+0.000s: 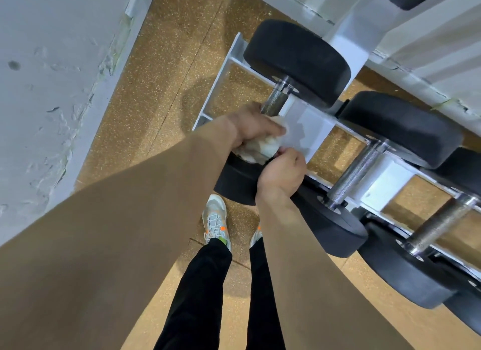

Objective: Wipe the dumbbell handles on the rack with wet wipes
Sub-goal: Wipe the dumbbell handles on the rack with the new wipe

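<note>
1. Presently I read the left hand [247,127] as curled over a crumpled wet wipe [260,146], wrapping it round the dumbbell handle [276,102].
2. The right hand [282,174] sits just below the left. Its fingers are curled and the tips pinch the wipe's near edge.
3. This handle belongs to the leftmost dumbbell on the white rack [309,131].
4. Its long axis runs diagonally, from the far head [296,63] at upper right down to the near head [234,183] at lower left, toward the wearer.
5. I can see only the knurled upper stretch of the handle. The wipe and both hands cover the remainder.
6. The second dumbbell handle [356,172] and third dumbbell handle [440,224] lie to the right, roughly parallel to the first and uncovered.
7. A speckled brown floor [161,76] lies beneath the rack, with a grey wall [52,76] at left.
</note>
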`<state>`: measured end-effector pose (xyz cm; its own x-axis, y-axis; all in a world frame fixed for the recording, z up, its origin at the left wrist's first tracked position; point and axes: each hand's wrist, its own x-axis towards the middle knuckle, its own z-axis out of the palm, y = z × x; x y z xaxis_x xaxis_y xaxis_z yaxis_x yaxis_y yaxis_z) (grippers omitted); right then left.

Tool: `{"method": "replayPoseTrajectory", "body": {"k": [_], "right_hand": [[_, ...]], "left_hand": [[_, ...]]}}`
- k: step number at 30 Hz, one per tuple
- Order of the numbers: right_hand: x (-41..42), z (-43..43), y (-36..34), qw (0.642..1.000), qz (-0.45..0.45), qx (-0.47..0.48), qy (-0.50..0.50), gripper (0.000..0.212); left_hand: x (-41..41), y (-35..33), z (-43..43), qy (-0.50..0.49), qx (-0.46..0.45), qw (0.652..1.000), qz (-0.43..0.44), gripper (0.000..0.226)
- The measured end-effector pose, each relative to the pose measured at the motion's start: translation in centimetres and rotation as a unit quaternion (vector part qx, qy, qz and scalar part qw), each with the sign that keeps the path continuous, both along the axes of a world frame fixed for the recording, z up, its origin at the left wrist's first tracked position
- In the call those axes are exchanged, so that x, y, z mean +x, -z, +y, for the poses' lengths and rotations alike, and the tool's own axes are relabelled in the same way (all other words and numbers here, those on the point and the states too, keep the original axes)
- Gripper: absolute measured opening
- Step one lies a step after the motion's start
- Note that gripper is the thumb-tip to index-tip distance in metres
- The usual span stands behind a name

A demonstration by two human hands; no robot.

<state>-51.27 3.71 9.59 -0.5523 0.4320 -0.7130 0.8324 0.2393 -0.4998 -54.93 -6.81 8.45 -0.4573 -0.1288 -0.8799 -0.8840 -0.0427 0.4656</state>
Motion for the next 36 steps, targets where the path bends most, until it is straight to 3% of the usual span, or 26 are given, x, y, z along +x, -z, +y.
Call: {"method": "replayPoseTrajectory", "body": {"k": [7, 9, 12, 14, 17, 20, 23, 26, 28, 30, 32, 34, 36], "right_hand": [[0.2, 0.3, 0.7, 1.0, 0.007, -0.02, 0.01, 0.029], [0.2, 0.3, 0.5, 1.0, 0.014, -0.025, 0.008, 0.027], [0.2, 0.5, 0.2, 0.999, 0.02, -0.037, 0.009, 0.026], [0.1, 0.7, -0.2, 0.998, 0.022, -0.058, 0.005, 0.025], [0.2, 1.5, -1.2, 0.995, 0.045, -0.093, -0.016, 0.024], [1.0, 3.0, -3.8, 0.982, 0.065, -0.162, -0.076, 0.021], [1.2, 5.4, -7.6, 0.956, 0.025, -0.275, -0.097, 0.023], [0.9, 8.7, -10.6, 0.939, 0.028, -0.307, -0.155, 0.03], [0.8, 10.5, -11.4, 0.939, 0.072, -0.266, -0.205, 0.017], [0.4, 12.4, -11.5, 0.951, 0.101, -0.22, -0.192, 0.019], [-0.1, 14.2, -11.6, 0.955, 0.115, -0.236, -0.138, 0.018], [-0.7, 15.8, -11.5, 0.956, 0.11, -0.259, -0.087, 0.019], [-1.0, 17.2, -11.1, 0.954, 0.103, -0.272, -0.071, 0.022]], "left_hand": [[-2.7, -0.3, 1.6, -0.161, -0.051, 0.974, 0.151, 0.019], [-2.0, -0.2, 1.8, -0.11, -0.101, 0.977, 0.15, 0.02], [0.0, -1.2, 1.8, 0.093, -0.196, 0.968, 0.127, 0.037], [1.6, -2.8, 1.5, 0.189, -0.195, 0.958, 0.093, 0.047], [4.1, -6.0, 0.3, 0.207, -0.184, 0.954, 0.11, 0.052], [6.2, -9.4, 0.3, 0.018, -0.06, 0.985, 0.159, 0.046], [7.7, -11.0, 2.1, -0.16, 0.142, 0.961, 0.173, 0.041], [8.0, -11.0, 4.8, -0.2, 0.198, 0.948, 0.147, 0.036], [7.9, -10.9, 6.5, -0.223, 0.198, 0.946, 0.131, 0.026], [7.7, -10.7, 8.0, -0.217, 0.191, 0.949, 0.129, 0.013], [7.5, -10.4, 9.2, -0.217, 0.209, 0.946, 0.122, 0.012], [7.2, -10.1, 9.9, -0.258, 0.256, 0.927, 0.091, 0.016], [6.9, -10.0, 10.7, -0.254, 0.292, 0.919, 0.077, 0.044]]}}
